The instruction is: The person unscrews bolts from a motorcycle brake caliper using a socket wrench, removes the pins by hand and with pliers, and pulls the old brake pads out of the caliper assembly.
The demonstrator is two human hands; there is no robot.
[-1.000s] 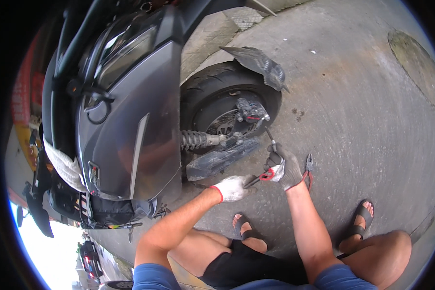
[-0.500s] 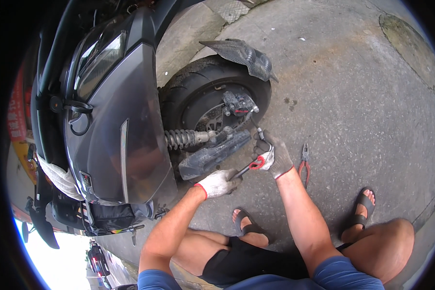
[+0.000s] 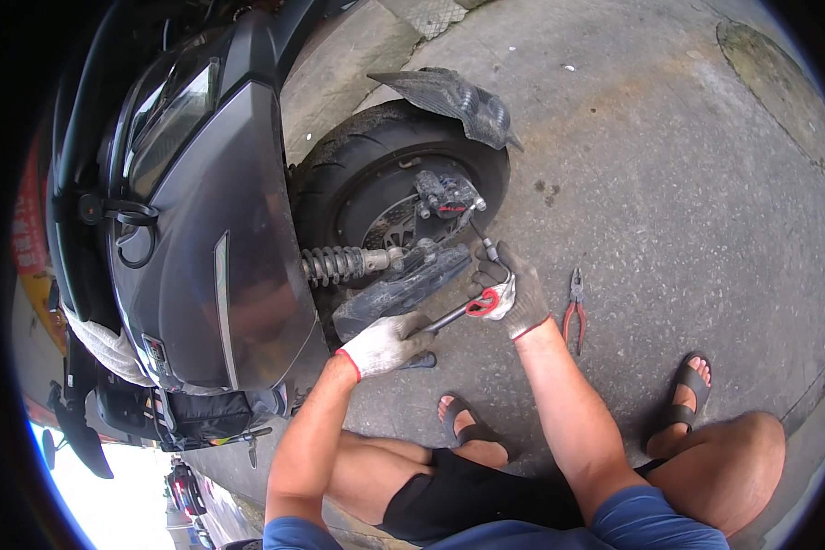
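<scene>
My left hand [image 3: 385,346], in a white work glove with a red cuff edge, is closed around the dark bar of what looks like a socket wrench [image 3: 447,319]. My right hand [image 3: 525,298], in a greyed glove, grips the other end. White cloth with red edging [image 3: 491,302] is bunched at that grip. Beyond the right fingers a silver socket piece [image 3: 491,249] points at the brake caliper [image 3: 449,194]; whether it touches a bolt is too small to tell. The caliper sits at the hub of the black wheel [image 3: 344,188]. A dark rounded thing [image 3: 420,361] shows under my left hand.
Red-handled pliers [image 3: 575,312] lie on the concrete right of my right hand. The grey vehicle body [image 3: 202,247] fills the left side. A coil spring shock absorber [image 3: 344,264] and a dirty swingarm-like part [image 3: 403,289] stand near my left hand. A mudguard [image 3: 458,101] overhangs the tyre.
My left hand has moved left, away from my right hand, baring more of the bar. The dark rounded thing beneath it now shows. My right hand stays nearly in place.
</scene>
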